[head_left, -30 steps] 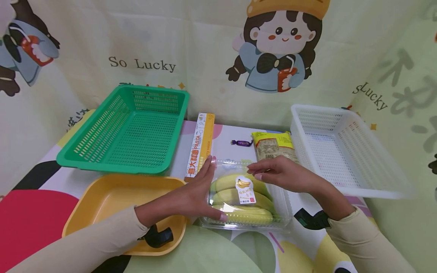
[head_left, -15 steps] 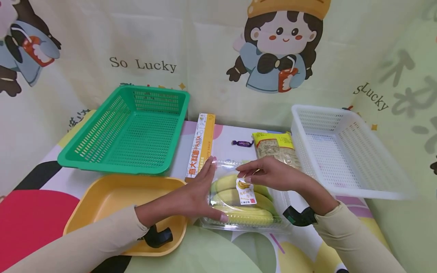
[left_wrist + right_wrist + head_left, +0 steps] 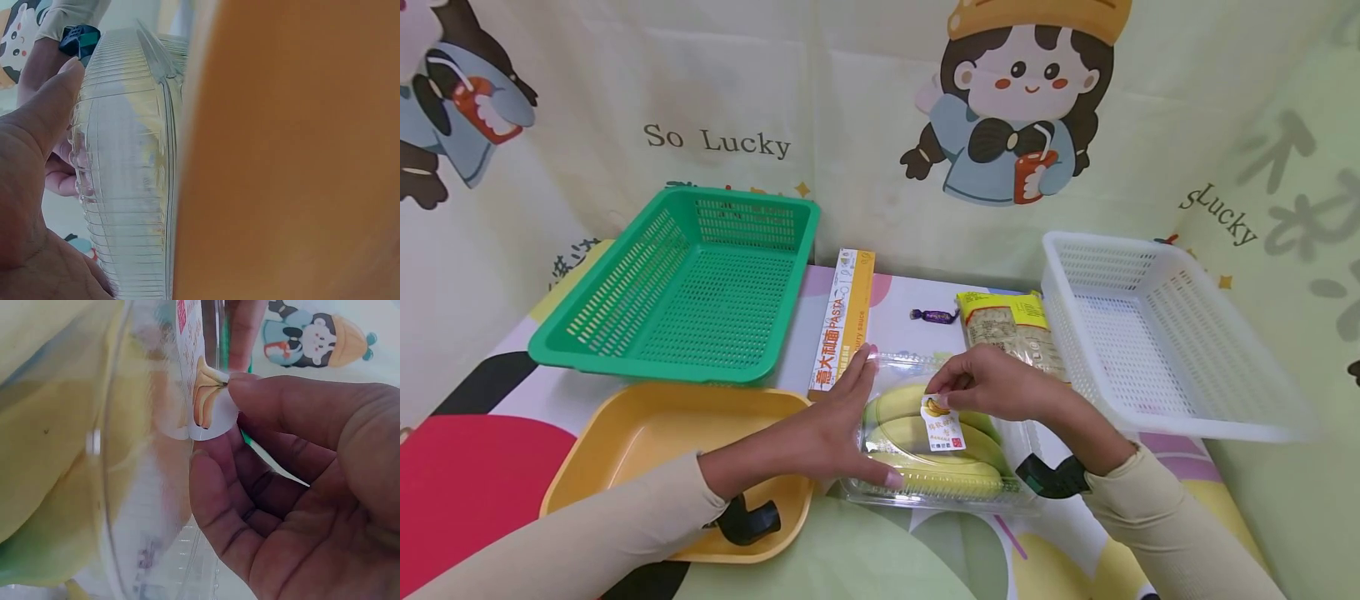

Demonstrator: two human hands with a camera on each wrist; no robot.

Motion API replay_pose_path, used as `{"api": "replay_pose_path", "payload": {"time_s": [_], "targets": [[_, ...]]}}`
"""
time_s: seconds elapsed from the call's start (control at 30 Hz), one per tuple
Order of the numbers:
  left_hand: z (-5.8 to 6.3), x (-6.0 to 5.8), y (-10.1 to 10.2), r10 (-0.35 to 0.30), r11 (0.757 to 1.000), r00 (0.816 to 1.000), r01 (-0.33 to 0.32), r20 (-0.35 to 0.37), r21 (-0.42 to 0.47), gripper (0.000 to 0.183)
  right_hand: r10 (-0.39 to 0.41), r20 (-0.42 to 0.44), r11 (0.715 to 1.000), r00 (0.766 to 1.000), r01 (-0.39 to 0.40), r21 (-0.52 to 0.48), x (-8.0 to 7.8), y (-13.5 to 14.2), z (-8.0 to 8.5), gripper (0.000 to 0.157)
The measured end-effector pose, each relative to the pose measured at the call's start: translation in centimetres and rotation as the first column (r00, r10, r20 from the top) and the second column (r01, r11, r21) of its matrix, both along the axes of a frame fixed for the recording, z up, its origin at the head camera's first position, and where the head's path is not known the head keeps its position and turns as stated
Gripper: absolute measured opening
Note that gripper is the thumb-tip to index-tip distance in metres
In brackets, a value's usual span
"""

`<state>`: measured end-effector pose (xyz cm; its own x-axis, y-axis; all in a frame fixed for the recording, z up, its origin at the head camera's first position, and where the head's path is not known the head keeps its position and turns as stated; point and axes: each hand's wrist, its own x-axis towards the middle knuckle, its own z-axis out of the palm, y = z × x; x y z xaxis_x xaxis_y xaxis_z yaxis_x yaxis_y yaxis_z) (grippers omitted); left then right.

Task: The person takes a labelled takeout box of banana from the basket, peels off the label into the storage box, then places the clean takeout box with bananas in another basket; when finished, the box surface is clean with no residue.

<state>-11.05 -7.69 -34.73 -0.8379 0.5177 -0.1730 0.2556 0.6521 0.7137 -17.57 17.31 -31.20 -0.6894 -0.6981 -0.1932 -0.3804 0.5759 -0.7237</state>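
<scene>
A clear plastic clamshell box (image 3: 1018, 454) of bananas (image 3: 925, 479) lies on the table. Its lid carries a white banana label (image 3: 943, 429). My left hand (image 3: 827, 433) rests along the box's left side, thumb and fingers spread wide; the left wrist view shows this hand (image 3: 31, 169) against the ribbed wall. The right hand (image 3: 992, 383) is over the lid with curled fingers, pinching the label's upper edge. In the right wrist view the thumb (image 3: 281, 406) is at the label's (image 3: 209, 400) rounded end, which stands a little off the lid. Part of the pinch is hidden.
A yellow tray (image 3: 572, 442) stands left of the box, with a green basket (image 3: 647, 367) behind it. Beyond the box lie a pasta box (image 3: 842, 321), a purple wrapped candy (image 3: 934, 317) and a yellow-topped bag (image 3: 1007, 321). A white basket (image 3: 1075, 333) stands right.
My right hand has moved left over the lid to the label's upper edge, and its fingers have curled in. The left hand and the box have stayed in place.
</scene>
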Motion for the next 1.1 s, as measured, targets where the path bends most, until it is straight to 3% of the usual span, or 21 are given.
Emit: {"api": "replay_pose_path", "payload": {"time_s": [0.17,0.6,0.77,1.1], "targets": [[0.0,0.0,0.0,0.002,1.000,1.000,-0.002,-0.002,0.007,0.136,0.024,-0.030,1.000,0.999,-0.024,0.006,0.1,0.0,0.1,0.006],[0.0,0.0,0.1,0.011,1.000,1.000,-0.011,0.018,0.020,0.137,0.073,-0.061,0.995,0.995,-0.077,-0.057,0.5,1.4,0.3,0.012],[0.0,0.0,0.1,0.018,1.000,1.000,-0.018,0.021,0.018,0.139,0.062,-0.083,0.996,0.995,-0.067,-0.060,0.7,1.8,0.3,0.014],[-0.2,0.0,0.3,0.043,0.999,0.999,-0.043,0.023,0.010,0.139,0.007,-0.051,0.998,0.999,-0.010,-0.059,1.0,2.3,0.3,0.008]]}}
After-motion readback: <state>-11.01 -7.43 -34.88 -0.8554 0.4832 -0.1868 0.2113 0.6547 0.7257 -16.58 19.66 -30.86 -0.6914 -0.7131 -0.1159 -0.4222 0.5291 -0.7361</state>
